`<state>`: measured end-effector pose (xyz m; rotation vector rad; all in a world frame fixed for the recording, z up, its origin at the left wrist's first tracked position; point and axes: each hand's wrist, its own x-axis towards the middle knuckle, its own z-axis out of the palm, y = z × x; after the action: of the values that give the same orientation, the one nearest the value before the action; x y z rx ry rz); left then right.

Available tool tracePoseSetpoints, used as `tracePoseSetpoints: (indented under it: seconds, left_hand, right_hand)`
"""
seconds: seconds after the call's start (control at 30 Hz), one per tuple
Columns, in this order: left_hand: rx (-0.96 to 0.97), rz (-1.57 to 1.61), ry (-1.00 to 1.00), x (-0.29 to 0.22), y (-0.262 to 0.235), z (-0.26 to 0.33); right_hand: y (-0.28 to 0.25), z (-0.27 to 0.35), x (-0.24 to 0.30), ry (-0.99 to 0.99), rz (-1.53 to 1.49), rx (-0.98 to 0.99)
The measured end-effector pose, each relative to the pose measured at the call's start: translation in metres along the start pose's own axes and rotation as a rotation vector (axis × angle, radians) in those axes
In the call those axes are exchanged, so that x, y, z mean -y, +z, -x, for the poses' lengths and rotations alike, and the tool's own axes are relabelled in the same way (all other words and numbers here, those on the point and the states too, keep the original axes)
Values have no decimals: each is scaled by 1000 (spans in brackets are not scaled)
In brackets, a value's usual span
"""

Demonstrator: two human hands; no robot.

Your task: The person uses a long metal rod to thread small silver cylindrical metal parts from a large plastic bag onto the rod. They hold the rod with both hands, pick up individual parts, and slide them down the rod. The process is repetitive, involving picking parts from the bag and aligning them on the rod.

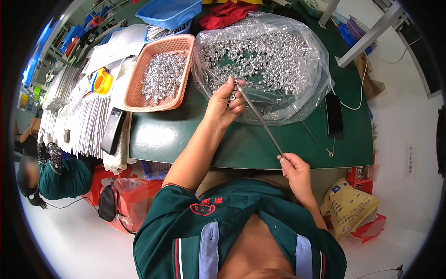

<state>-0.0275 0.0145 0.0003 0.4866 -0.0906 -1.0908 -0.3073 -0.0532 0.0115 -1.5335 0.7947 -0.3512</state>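
My left hand (223, 106) is closed around several small shiny metal rings (232, 98), held over the near left edge of a clear plastic bag (304, 104). One ring is pinched up between its thumb and fingertips. My right hand (296, 173), near the table's front edge, grips the near end of a thin metal rod (263, 122). The rod slants up and left, its far tip at my left fingers; whether it passes into a ring cannot be told. Spread in the bag are many loose silvery metal parts (278, 60).
Left of the bag, an orange basket (134, 95) holds more metal parts. Blue trays (172, 16) and a red cloth (225, 15) lie behind. Phones (334, 116) (113, 131), a tape roll (101, 83) and paper stacks (88, 123) surround the green table (186, 149). Another person (65, 176) sits at left.
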Motion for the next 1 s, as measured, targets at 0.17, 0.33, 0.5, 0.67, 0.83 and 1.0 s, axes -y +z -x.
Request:
tracePoseSetpoints:
  seconds: [0.17,0.33,0.5,0.67,0.83,1.0]
  left_hand:
    - [64,19,17,-3,-6,-4]
    - [17,-17,-4,-5,-4,-1]
    - [144,-114,-20,-8,-2,2]
    - [57,-275,39,-8,0,1]
    - [-11,-531,125,-6,4,2]
    - [38,-353,57,-6,5,4]
  right_hand:
    - [-3,2,0,2,33,57]
    - [-4,3,5,26,-33,42]
    - [-7,1,6,13,-23,26]
    - [-14,1,4,-102,192,-71]
    - [-16,2,19,-384,508,-232]
    - [-13,3,7,166,-187,156]
